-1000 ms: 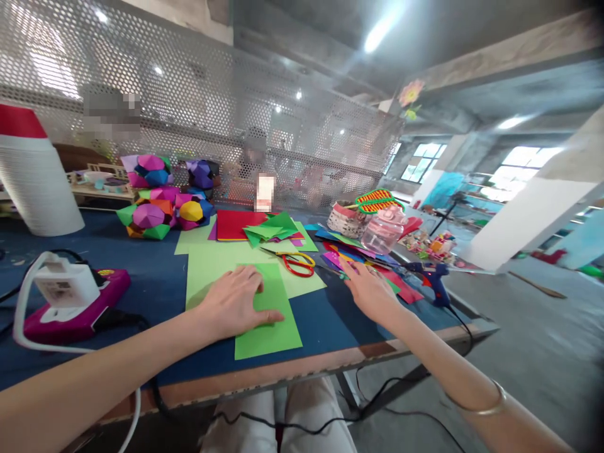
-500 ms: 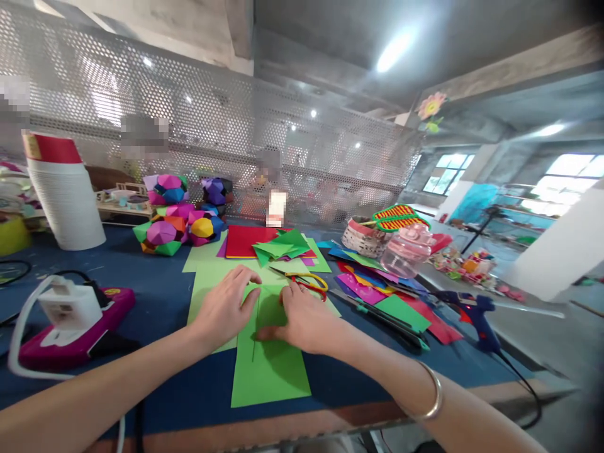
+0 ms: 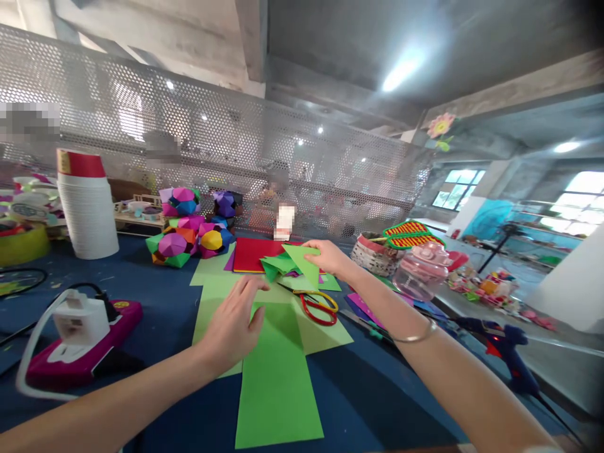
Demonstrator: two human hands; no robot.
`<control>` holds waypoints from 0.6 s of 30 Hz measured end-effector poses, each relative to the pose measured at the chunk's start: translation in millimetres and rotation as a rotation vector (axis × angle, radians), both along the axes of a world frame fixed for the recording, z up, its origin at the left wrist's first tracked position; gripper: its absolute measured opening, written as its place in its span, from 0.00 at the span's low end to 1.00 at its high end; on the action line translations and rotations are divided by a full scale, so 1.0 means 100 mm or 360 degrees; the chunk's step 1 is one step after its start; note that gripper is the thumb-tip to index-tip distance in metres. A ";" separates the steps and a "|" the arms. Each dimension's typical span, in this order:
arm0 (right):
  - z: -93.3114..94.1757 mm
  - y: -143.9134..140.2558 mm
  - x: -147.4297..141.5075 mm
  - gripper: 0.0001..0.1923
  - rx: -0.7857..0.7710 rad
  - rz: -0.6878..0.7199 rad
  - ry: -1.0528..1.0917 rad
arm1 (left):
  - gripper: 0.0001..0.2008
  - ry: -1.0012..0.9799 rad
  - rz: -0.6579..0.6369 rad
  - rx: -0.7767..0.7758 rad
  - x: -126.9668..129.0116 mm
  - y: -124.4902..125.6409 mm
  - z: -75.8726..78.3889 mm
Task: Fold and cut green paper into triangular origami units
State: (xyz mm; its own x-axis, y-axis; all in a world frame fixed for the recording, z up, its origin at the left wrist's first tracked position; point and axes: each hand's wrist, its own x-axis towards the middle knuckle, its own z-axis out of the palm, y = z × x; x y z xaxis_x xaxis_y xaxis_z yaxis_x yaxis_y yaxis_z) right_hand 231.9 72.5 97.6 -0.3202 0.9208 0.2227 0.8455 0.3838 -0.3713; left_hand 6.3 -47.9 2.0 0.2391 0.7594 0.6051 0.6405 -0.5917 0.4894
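My right hand [image 3: 326, 257] reaches to the back of the table and pinches a light green triangle of paper [image 3: 302, 263] between thumb and fingers. It is over a small pile of green paper pieces [image 3: 274, 267]. My left hand [image 3: 234, 327] hovers over or lies on the left edge of a long green paper sheet [image 3: 278, 390], thumb apart from its curved fingers, with nothing in it. Scissors with red and yellow handles [image 3: 319, 308] lie just beyond that sheet, on paler green paper [image 3: 325, 330].
Red paper [image 3: 248, 253] and folded paper balls [image 3: 174, 245] are at the back. A stack of paper cups [image 3: 89, 214] and a power strip [image 3: 61, 365] stand left. On the right are a pink bottle [image 3: 421, 274], a small basket [image 3: 372, 255] and a glue gun [image 3: 507, 349].
My right hand has left the long green sheet and moved forward to the pile, now with a green paper triangle in it. My left hand stays near the sheet. The view has shifted.
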 end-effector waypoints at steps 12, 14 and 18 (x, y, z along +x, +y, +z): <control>-0.43 -0.27 -0.21 0.05 0.0374 0.0326 -0.0037 | 0.15 0.0300 -0.0091 -0.0210 -0.02 0.06 -0.11; -0.53 -0.51 -0.22 0.05 0.0360 0.0453 -0.0019 | 0.21 0.0388 -0.0092 -0.0275 -0.02 0.08 -0.11; -0.67 -0.77 -0.17 0.05 0.0361 0.0568 0.0040 | 0.41 0.0614 -0.0116 -0.0447 -0.04 0.11 -0.07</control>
